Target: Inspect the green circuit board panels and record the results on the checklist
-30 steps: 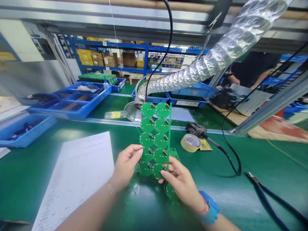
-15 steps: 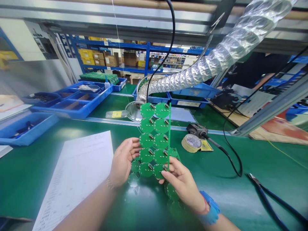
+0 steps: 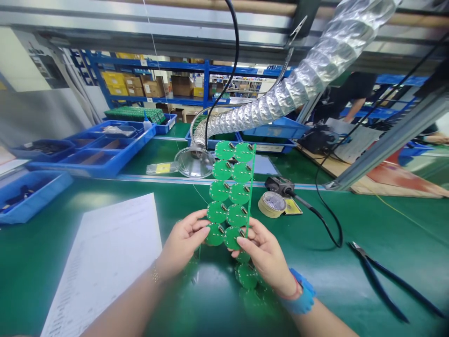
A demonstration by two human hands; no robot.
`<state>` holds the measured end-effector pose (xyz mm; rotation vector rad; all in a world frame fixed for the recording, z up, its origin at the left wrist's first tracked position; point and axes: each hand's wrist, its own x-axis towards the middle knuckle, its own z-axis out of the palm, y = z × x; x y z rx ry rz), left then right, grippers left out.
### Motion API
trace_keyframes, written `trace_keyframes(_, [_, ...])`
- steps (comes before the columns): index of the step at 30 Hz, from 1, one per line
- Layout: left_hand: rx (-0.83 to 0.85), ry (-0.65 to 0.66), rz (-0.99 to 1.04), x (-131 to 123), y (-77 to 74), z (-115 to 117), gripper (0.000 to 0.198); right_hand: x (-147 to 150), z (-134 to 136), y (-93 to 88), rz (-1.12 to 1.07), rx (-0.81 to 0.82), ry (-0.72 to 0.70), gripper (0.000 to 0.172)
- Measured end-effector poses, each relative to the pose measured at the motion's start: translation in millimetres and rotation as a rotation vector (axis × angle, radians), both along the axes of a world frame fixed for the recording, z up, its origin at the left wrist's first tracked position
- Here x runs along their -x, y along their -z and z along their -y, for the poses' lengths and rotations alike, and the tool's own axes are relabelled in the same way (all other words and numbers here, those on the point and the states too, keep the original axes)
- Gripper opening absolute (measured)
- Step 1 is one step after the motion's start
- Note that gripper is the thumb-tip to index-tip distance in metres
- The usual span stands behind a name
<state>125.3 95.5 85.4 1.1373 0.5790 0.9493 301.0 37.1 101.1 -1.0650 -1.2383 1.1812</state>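
Observation:
A green circuit board panel [image 3: 228,191], made of round boards joined in two columns with a strip along its right side, is held up before me. Small metallic parts sit on each round board. My left hand [image 3: 187,236] grips the panel's lower left edge between thumb and fingers. At the lower right corner, my right hand [image 3: 261,248] pinches the panel, thumb in front and fingers behind. Under and behind my right hand, more round green boards [image 3: 246,276] show, partly hidden, close to the bench top.
A printed sheet [image 3: 108,252] lies on the left, blue trays [image 3: 115,159] beyond it. Behind the panel are a clear funnel-like hood [image 3: 195,164] and silver duct [image 3: 277,100]. A tape roll [image 3: 271,204] and cutters [image 3: 377,271] lie right. Farther off, a person [image 3: 345,98] works.
The panel has tilted slightly, its top leaning right. My left hand has closed its thumb onto the panel's lower left edge; my right hand keeps its hold. The whole view has shifted a little.

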Motion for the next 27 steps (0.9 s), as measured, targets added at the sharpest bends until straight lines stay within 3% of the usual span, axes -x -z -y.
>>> trace_keyframes(7, [-0.012, -0.067, -0.009, -2.0, 4.3, -0.6, 0.029, 2.2, 0.9, 1.6, 0.032, -0.019, -0.012, 0.031])
trace_keyframes(16, [0.051, 0.044, 0.083, -1.0, 3.8, 1.6, 0.040, -2.4, -1.6, 0.6, -0.056, 0.006, 0.004, 0.034])
trace_keyframes(20, [-0.024, 0.126, 0.053, -0.4, 4.1, 2.2, 0.051, -2.8, -1.5, -1.1, -0.063, 0.007, 0.001, 0.033])
trace_keyframes(27, [-0.043, 0.121, 0.036, -1.0, 5.6, 2.1, 0.053, -5.4, -0.6, -5.4, -0.050, -0.066, -0.080, 0.043])
